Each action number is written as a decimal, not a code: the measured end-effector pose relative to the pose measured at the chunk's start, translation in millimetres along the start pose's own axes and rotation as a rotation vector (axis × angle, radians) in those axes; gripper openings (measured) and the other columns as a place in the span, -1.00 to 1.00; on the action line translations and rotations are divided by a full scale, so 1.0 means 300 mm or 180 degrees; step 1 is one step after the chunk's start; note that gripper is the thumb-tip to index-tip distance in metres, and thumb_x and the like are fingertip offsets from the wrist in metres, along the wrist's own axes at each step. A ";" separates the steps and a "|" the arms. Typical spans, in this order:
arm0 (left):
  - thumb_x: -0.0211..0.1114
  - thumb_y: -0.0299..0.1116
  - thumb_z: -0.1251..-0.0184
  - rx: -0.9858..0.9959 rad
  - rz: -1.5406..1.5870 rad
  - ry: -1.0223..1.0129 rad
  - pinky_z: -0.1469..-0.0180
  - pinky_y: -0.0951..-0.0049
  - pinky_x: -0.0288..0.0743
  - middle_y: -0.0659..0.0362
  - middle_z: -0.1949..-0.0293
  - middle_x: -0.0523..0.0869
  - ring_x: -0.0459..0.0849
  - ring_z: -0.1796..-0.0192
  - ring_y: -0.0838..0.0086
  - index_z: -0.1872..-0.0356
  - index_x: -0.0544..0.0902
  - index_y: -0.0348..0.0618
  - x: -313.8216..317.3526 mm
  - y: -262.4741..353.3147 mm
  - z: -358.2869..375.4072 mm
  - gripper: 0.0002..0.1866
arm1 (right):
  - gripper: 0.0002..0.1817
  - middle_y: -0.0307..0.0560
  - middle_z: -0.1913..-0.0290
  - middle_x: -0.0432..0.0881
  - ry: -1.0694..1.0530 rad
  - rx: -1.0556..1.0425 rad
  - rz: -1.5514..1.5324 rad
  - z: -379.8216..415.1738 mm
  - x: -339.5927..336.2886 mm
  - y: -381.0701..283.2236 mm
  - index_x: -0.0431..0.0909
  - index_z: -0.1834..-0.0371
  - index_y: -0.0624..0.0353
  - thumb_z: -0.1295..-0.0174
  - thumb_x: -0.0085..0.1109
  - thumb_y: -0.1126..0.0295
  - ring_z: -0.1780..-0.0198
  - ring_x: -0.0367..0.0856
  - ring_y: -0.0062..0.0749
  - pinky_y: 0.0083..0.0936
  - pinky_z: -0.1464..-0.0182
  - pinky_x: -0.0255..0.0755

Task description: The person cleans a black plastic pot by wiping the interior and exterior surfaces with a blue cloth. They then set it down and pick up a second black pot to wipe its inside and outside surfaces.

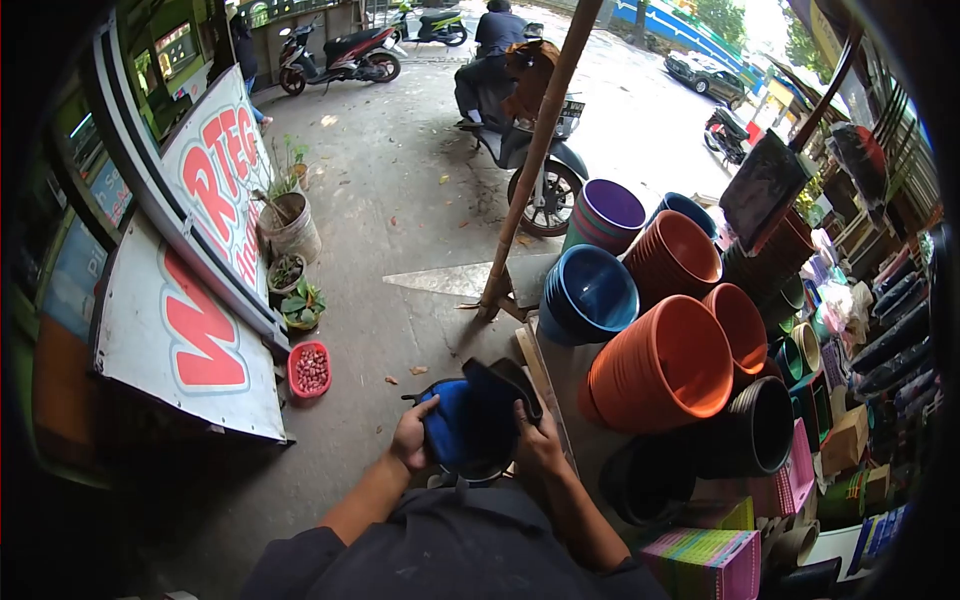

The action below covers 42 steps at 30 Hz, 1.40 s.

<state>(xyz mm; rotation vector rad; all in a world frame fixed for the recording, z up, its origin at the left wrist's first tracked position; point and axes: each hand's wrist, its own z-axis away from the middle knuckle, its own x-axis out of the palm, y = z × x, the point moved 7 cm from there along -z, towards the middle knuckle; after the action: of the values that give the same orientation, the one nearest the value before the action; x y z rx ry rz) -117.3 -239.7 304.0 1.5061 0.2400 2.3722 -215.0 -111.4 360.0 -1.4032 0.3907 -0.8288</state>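
Both hands on blue pot [468,425], chest-high over the floor: left hand [411,434] grips its left side, right hand [537,440] clamps the dark rim (black outside, blue inside). Orange pots [662,368] stacked right.

I saw soft, even daylight coming from the open street [640,110] at the top, where the pavement washed out pale. Shadows were weak under the roofed stall. The fisheye lens bent straight lines hard, and black vignetting closed in on the corners. Focus was fair, slightly soft toward the edges.
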 end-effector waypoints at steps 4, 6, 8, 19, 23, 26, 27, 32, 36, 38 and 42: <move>-0.20 -0.01 -0.59 -0.0045 0.0222 -0.0260 -0.46 0.06 0.25 -0.11 -0.35 0.48 0.48 -0.36 0.06 -0.41 0.32 -0.29 0.004 -0.017 -0.012 -0.39 | -0.28 0.23 -0.54 0.15 0.0049 -0.1675 0.2077 0.036 0.054 -0.077 0.05 -0.56 0.27 -0.32 0.06 0.49 -0.59 0.06 -0.02 -0.27 -0.56 -0.09; -0.24 0.08 -0.60 0.0155 0.0416 -0.0285 -0.42 0.04 0.32 -0.10 -0.31 0.51 0.51 -0.33 0.07 -0.38 0.36 -0.28 -0.006 -0.018 -0.032 -0.35 | -0.15 0.13 -0.57 0.10 -0.0522 -0.1539 0.3789 0.063 0.152 -0.005 0.05 -0.57 0.19 -0.17 0.15 0.42 -0.61 -0.01 -0.02 -0.17 -0.57 -0.12; -0.26 0.12 -0.60 0.0161 0.0248 -0.0248 -0.40 0.04 0.35 -0.09 -0.27 0.54 0.53 -0.31 0.10 -0.37 0.36 -0.26 0.005 -0.021 -0.028 -0.33 | -0.07 0.03 -0.62 0.00 -0.0873 -0.1450 0.4218 0.075 0.196 0.093 0.02 -0.59 0.16 -0.10 0.19 0.31 -0.63 -0.07 -0.09 -0.12 -0.57 -0.15; 0.11 -0.05 -0.54 0.0075 -0.0197 0.0126 -0.11 0.28 0.58 0.14 0.05 0.67 0.68 0.00 0.39 0.06 0.59 -0.09 -0.072 -0.082 -0.041 -0.68 | -0.14 0.25 -0.61 -0.10 -0.1225 -0.1155 0.3401 0.099 0.237 0.169 -0.03 -0.57 0.32 -0.39 -0.16 -0.08 -0.65 -0.27 0.02 -0.11 -0.58 -0.41; 0.04 0.03 -0.56 0.0083 -0.0234 0.0352 -0.13 0.26 0.59 0.08 0.00 0.67 0.70 -0.02 0.33 -0.03 0.57 -0.14 -0.159 -0.121 -0.068 -0.57 | -0.17 0.30 -0.59 -0.05 -0.1159 -0.1221 0.3337 0.110 0.240 0.189 0.05 -0.55 0.31 -0.37 -0.04 -0.04 -0.64 -0.20 0.05 -0.10 -0.58 -0.31; -0.07 0.13 -0.57 0.0135 -0.0014 0.0189 -0.17 0.25 0.57 0.01 -0.06 0.66 0.69 -0.08 0.27 -0.17 0.50 -0.20 -0.087 -0.121 -0.023 -0.43 | -0.28 0.25 -0.33 0.40 -0.0157 -0.1419 0.2685 0.104 0.174 0.153 0.30 -0.44 0.26 -0.23 0.31 0.26 -0.36 0.38 0.06 -0.11 -0.36 0.25; -0.13 0.16 -0.57 0.0178 -0.0049 0.0222 -0.18 0.23 0.57 -0.01 -0.09 0.65 0.68 -0.10 0.25 -0.23 0.47 -0.21 -0.082 -0.122 -0.012 -0.39 | -0.33 0.19 -0.19 0.46 -0.0035 -0.1317 0.2840 0.114 0.173 0.124 0.35 -0.40 0.25 -0.22 0.31 0.29 -0.20 0.46 0.01 -0.13 -0.25 0.33; -0.19 0.15 -0.59 -0.0047 -0.0273 -0.0084 -0.13 0.24 0.62 0.02 -0.08 0.67 0.70 -0.08 0.28 -0.29 0.45 -0.18 -0.108 -0.140 0.000 -0.38 | -0.41 0.04 0.10 0.50 -0.0278 -0.0544 0.1761 0.059 0.106 0.153 0.47 -0.33 0.11 -0.17 0.34 0.35 0.12 0.53 -0.08 -0.20 0.01 0.45; -0.24 0.10 -0.62 -0.0318 -0.0371 -0.0153 -0.19 0.32 0.57 0.03 -0.11 0.67 0.70 -0.10 0.32 -0.28 0.45 -0.24 -0.116 -0.147 0.019 -0.39 | -0.46 0.00 0.08 0.51 -0.0185 -0.1249 0.3075 0.017 0.095 0.085 0.62 -0.14 -0.08 0.00 0.46 0.35 0.08 0.53 -0.09 -0.25 0.03 0.43; -0.21 0.06 -0.62 -0.0348 -0.0310 -0.0125 -0.16 0.35 0.59 0.05 -0.07 0.69 0.71 -0.07 0.35 -0.26 0.48 -0.25 -0.128 -0.143 0.023 -0.41 | -0.58 -0.01 0.02 0.52 0.0044 -0.1795 0.3150 0.021 0.091 0.028 0.65 0.02 -0.05 0.02 0.48 0.34 0.04 0.54 -0.08 -0.23 -0.06 0.36; -0.15 0.05 -0.62 -0.0493 -0.0432 -0.0200 -0.13 0.43 0.60 0.11 0.00 0.73 0.72 -0.02 0.42 -0.23 0.51 -0.27 -0.162 -0.149 0.032 -0.43 | -0.69 -0.13 0.12 0.62 -0.0222 -0.1647 0.2623 -0.001 0.081 0.019 0.63 0.15 0.06 0.00 0.45 0.45 -0.01 0.57 -0.20 -0.29 -0.15 0.26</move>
<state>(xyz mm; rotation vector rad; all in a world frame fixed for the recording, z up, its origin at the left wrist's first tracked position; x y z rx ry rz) -81.6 -215.6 253.0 1.4420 0.1355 2.1809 -197.5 -129.1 359.9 -1.5374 1.0912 0.0095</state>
